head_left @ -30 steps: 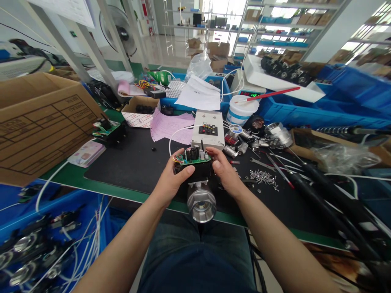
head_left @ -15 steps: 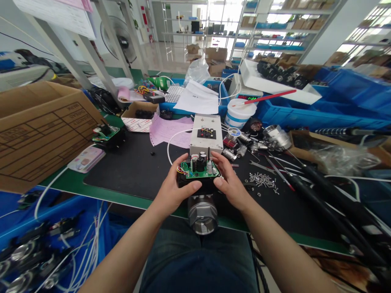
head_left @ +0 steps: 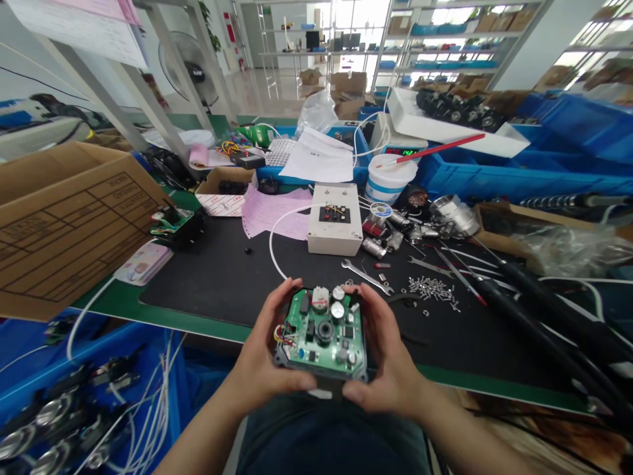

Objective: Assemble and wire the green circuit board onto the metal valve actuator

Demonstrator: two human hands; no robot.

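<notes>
Both hands, left hand (head_left: 267,359) and right hand (head_left: 383,359), are gripping a device with a green circuit board (head_left: 322,331) on top, above the lap at the table (head_left: 198,323) edge. The person seems to be inspecting the board; turning it further is calling for a firm two-sided hold.

A bright workshop: daylight floods through far windows (head_left: 346,13) onto a glossy pale floor (head_left: 277,82). Tall metal shelving racks (head_left: 445,39) stand far right, a standing fan (head_left: 185,56) far left. The near workbench (head_left: 123,300) is green-topped with a black mat (head_left: 227,277).
</notes>
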